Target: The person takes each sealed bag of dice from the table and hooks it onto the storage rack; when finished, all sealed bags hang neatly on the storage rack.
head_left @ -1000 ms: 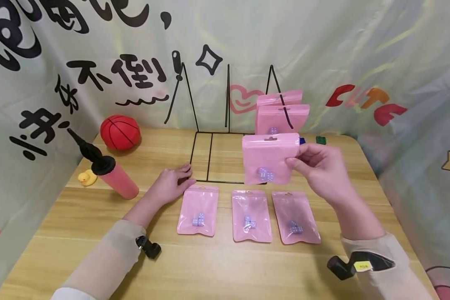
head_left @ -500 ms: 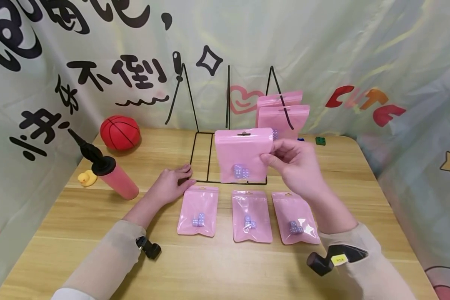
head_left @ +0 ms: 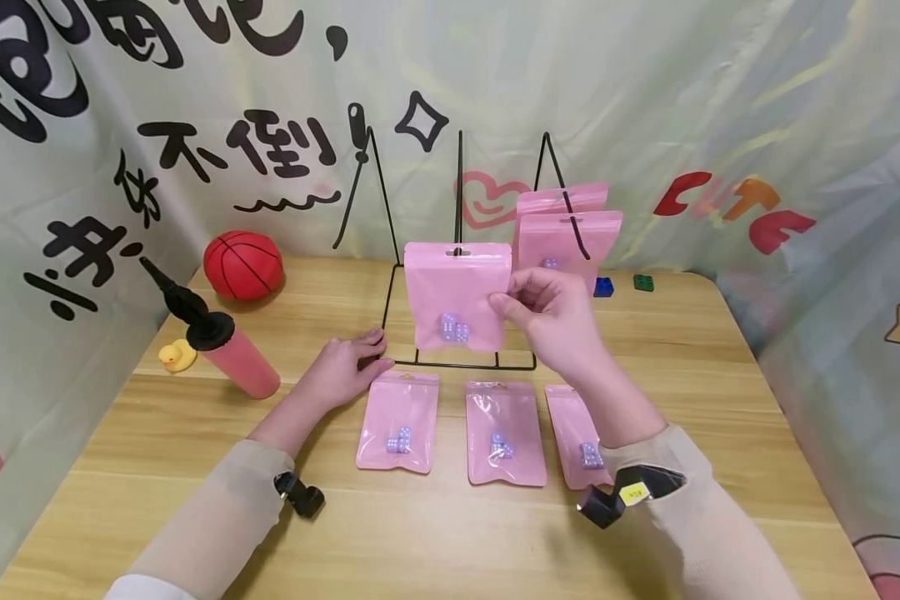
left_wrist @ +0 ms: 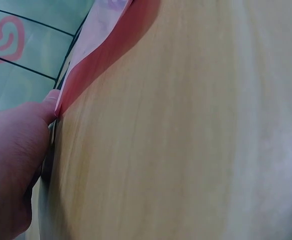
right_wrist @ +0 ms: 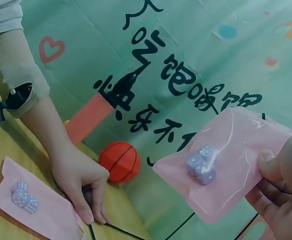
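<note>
Pink pouch (head_left: 457, 287) with dice (head_left: 453, 327) inside is being held upright by the right hand (head_left: 558, 321), in front of the middle hook (head_left: 460, 192) of the black wire rack (head_left: 450, 365); its top edge is overlapping the hook tip in head view, cannot tell if the hook is passing through. Right hand is pinching the pouch's right edge between thumb and bent fingers. Left hand (head_left: 342, 367) is resting at the rack's front left corner, fingers bent, a bit apart from the thumb; cannot tell if it is actually gripping the wire. Three more pouches (head_left: 378, 408) with dice are lying flat on the tabletop (head_left: 450, 533) before the rack, rightmost being partly covered by the right forearm (head_left: 630, 417), leftmost lying just beside the left hand. Two pouches (head_left: 558, 237) are hanging one behind the other on the right hook (head_left: 566, 196). Red ball (head_left: 243, 265), pink pump (head_left: 243, 362) and yellow duck (head_left: 177, 355) are sitting off left; blue block (head_left: 603, 287) and green block (head_left: 643, 282) are lying back right.
</note>
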Demonstrator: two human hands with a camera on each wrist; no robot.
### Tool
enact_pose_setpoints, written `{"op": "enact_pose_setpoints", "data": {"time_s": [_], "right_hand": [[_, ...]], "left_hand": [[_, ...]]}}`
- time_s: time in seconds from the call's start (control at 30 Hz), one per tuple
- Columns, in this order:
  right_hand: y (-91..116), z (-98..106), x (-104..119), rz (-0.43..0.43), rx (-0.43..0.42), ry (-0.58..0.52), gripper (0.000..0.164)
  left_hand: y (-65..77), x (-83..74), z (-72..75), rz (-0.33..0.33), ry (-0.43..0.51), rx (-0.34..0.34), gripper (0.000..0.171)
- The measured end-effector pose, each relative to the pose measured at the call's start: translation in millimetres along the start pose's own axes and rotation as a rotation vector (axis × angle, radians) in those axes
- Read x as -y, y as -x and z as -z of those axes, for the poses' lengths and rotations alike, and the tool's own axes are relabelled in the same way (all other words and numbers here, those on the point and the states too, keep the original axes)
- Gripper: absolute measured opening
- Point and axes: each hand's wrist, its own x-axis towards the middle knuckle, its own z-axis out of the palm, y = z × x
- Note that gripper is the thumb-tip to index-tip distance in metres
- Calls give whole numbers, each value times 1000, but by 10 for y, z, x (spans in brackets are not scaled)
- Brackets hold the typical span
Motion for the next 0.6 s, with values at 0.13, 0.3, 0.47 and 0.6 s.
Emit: {"op": "enact_pose_setpoints", "data": {"time_s": [0.13,0.3,0.47,0.6], "right_hand": [[-54,-22,-41,-15,-9,6,7],[-130,-66,-89,-2,-38,24,8],[-216,-127,-102,42,-101,75,12],[-281,-167,-96,52,-161,133,11]], "left_hand": [[5,4,-1,-2,-5,3,46],[8,9,-3,14,-9,16,46],[7,12,-8,22,-13,22,47],[5,11,-7,22,-12,21,48]]}}
